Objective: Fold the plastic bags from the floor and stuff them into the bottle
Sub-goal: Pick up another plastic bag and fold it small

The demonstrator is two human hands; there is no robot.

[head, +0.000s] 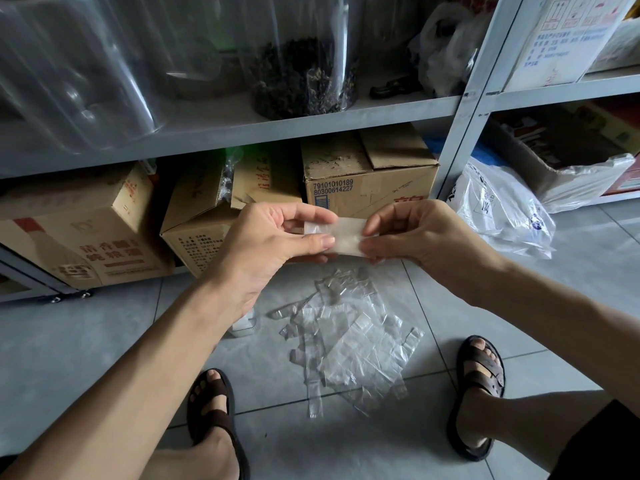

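A: Why is the bag [346,233] held up in the air, in front of the boxes [367,174]?

B: For folding, I think. It is now a small flat strip, and such thin plastic lies tight only when both ends are gripped. The left hand [273,237] pinches one end between the thumb and the fingers. The right hand [415,233] pinches the other end with its fingertips. Neither hand is spread.

A: And the other bags?

B: They lie in a loose pile [349,344] on the floor [69,341], below the hands and between the two sandals [211,403]. They look flat but not folded, so I judge that much of the task is left.

A: Where is the bottle?

B: I cannot say for sure. Just beside the pile, behind the left wrist, there is a clear thing on the floor. It may be the bottle [244,323], but the arm hides most of it.

A: Does something stand in the way?

B: Not much. The shelf [242,133] with the boxes is close behind the hands. A white sack [498,209] lies at the right, well apart from the pile. The left forearm covers the bottle, so I expect it must move aside before stuffing. Also, the strip may spring open if one pinch loosens.
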